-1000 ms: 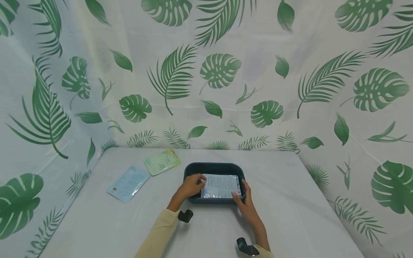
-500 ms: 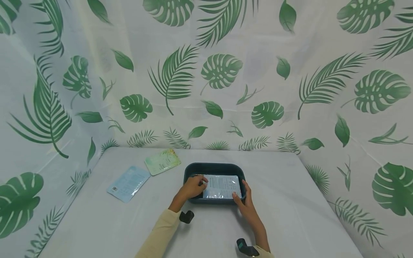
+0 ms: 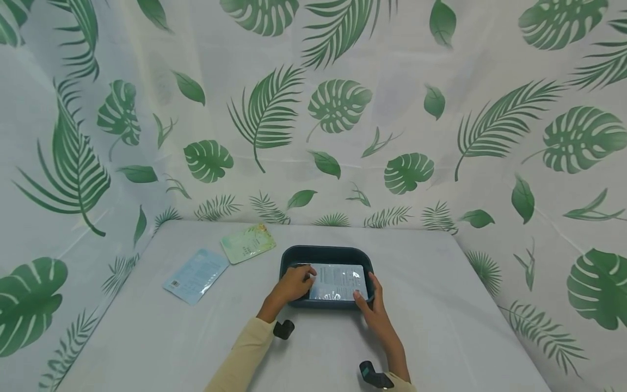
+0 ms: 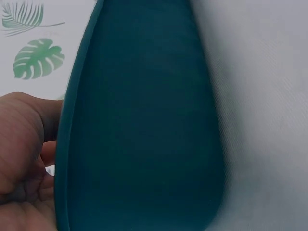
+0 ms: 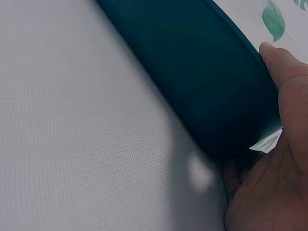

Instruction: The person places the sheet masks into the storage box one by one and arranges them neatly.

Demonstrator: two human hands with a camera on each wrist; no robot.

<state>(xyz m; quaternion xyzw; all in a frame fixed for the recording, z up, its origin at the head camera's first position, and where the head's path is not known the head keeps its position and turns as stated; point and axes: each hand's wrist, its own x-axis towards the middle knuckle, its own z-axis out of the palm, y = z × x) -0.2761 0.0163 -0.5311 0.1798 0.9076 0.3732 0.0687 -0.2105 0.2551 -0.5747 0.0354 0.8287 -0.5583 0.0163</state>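
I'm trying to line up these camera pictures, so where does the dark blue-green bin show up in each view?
Head: the bin sits in the lower middle.
Left wrist: the bin fills the middle, top to bottom.
Right wrist: the bin slants from the top toward the right.
Shared landmark: the leaf-print backdrop, upper left in left wrist, upper right in right wrist.

The workspace is a booth-like enclosure; building type cannot be determined. Leaf-printed sheeting [image 3: 357, 179] borders the white table [image 3: 421, 305] at the rear and both sides.
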